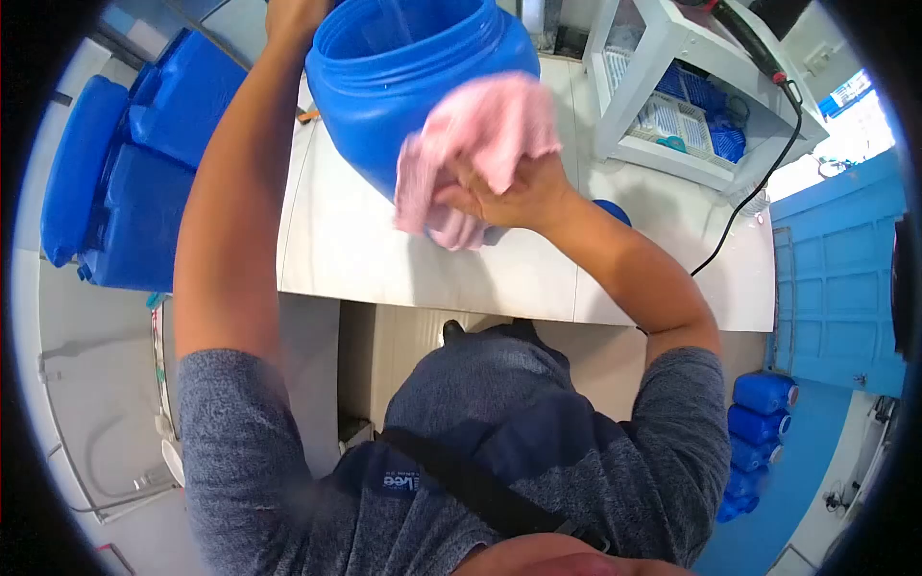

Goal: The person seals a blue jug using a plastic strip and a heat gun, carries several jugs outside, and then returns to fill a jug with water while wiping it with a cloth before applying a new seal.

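A large blue plastic drum [360, 125] with a threaded, open mouth stands tilted on the white tabletop [355, 259]. My right hand [514, 195] grips a pink cloth [490, 120] against the drum's near side, the cloth bunched and slightly blurred. Up at the top edge, my left hand [296, 13] is beside the drum's far left rim. Its fingers are cut off from view, so their hold on the rim cannot be made out. Part of a round blue item [613, 211] shows behind my right forearm.
Blue jerrycans [144, 182] stand at the left. A white open-fronted cabinet [663, 86] with baskets inside sits at the right rear, with a black-handled tool [749, 38] on top and its cord [768, 178] hanging across the table. Several blue containers [759, 422] are stacked at lower right.
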The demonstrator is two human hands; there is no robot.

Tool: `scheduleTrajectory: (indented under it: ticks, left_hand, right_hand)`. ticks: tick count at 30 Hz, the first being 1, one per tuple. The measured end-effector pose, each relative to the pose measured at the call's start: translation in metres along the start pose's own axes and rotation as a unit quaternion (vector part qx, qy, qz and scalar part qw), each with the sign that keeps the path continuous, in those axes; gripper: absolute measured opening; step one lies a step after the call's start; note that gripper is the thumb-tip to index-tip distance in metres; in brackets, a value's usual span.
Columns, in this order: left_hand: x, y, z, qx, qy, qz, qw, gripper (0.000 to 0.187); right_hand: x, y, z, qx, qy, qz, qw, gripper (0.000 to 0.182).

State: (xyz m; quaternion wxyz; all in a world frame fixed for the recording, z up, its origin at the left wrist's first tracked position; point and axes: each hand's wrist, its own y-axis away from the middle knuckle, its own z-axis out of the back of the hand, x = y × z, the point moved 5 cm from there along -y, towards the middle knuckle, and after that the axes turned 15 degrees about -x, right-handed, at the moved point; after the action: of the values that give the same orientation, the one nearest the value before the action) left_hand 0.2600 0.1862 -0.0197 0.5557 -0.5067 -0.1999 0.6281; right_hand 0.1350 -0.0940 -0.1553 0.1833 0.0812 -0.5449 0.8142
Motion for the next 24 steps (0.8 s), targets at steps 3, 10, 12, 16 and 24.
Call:
scheduleTrajectory:
  ticks: [3,10,12,16,24]
  left_hand:
    - [0.0,-0.006,-0.002,-0.003,-0.001,0.005,1.0,0.063]
    - [0.004,-0.009,0.001,-0.011,0.003,0.011,1.0,0.063]
    - [0.003,-0.007,0.003,-0.013,0.004,0.019,1.0,0.064]
    - [-0.007,-0.004,0.007,-0.024,0.007,0.025,0.999,0.064]
    - [0.043,-0.037,-0.033,0.064,0.068,-0.15,0.984,0.067]
  right_hand:
    - [0.015,-0.066,0.036,-0.321,0.061,0.089,0.941,0.064]
    - [-0.079,-0.141,0.021,0.164,-0.228,-0.081,0.956,0.056]
    - [-0.041,-0.144,0.024,0.003,-0.371,-0.074,0.926,0.038]
    - [-0.007,-0.102,0.014,-0.103,-0.338,-0.314,0.881,0.04]
    - [0.083,-0.034,-0.022,-0.063,0.221,0.16,0.96,0.051]
